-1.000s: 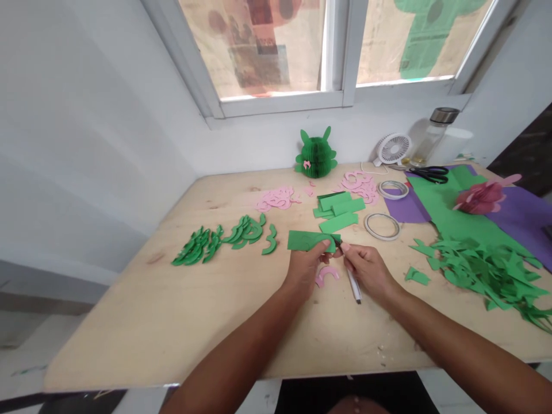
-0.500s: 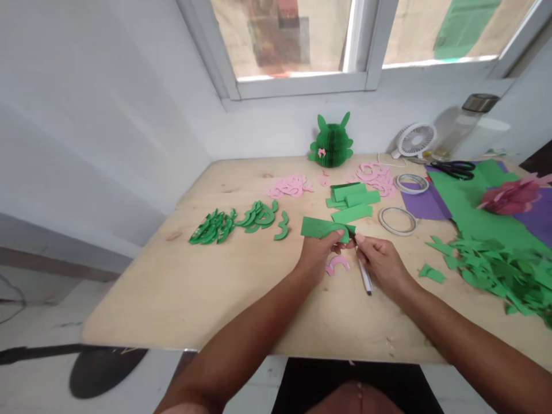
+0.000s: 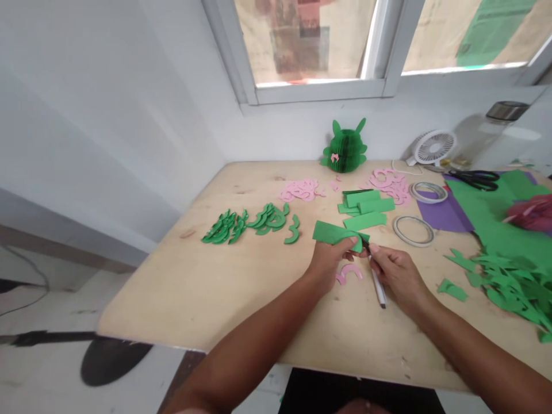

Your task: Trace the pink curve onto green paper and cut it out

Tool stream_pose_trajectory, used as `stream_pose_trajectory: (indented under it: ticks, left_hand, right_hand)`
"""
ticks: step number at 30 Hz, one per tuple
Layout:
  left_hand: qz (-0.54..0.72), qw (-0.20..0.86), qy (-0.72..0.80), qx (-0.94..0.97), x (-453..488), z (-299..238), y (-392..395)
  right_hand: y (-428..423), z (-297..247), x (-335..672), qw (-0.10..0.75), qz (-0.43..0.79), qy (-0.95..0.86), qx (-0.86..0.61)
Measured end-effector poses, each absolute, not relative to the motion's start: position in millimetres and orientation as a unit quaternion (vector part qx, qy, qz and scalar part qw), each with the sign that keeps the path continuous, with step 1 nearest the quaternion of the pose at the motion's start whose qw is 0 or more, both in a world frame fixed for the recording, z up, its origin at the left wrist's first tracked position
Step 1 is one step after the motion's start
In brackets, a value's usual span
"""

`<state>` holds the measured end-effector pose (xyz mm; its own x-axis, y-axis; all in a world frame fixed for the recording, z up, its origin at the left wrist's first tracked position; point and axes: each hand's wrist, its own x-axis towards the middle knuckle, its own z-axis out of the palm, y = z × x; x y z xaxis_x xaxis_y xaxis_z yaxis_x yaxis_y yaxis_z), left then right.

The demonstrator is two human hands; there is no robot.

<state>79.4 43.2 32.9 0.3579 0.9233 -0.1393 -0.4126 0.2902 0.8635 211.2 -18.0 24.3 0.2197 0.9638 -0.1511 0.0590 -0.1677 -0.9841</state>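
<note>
My left hand (image 3: 336, 257) pinches a green paper strip (image 3: 330, 231), its thumb on top near a curved cut edge. Close beside it, my right hand (image 3: 399, 273) is closed around scissors (image 3: 366, 244); only their dark blades show, at the strip's right end, and the handles are hidden in the fingers. Under the right hand a white marker (image 3: 379, 289) lies on the table. A pink scalloped paper piece (image 3: 351, 270) lies just below the left hand. Further up are several stacked green strips (image 3: 366, 221).
Green scalloped cutouts (image 3: 224, 226) lie in piles at left, with pink cutouts (image 3: 299, 190) behind. A green paper figure (image 3: 345, 150) stands by the wall. Rightward are tape rolls (image 3: 414, 231), black scissors (image 3: 476, 180), a small fan (image 3: 435, 147), a bottle (image 3: 495, 132) and green scraps (image 3: 513, 282).
The whole view has shifted, so the table and hands appear further right and slightly lower. Both hands keep their hold on the strip and scissors, with the blades still at the strip's right end.
</note>
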Motion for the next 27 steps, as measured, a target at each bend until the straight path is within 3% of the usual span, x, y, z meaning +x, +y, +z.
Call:
stream_pose_trajectory:
  ticks: [27]
  left_hand:
    - [0.453,0.713,0.356,0.399,78.0,28.0,45.0]
  right_hand:
    - [-16.0,21.1,210.1,0.497,0.46,-0.423,-0.602]
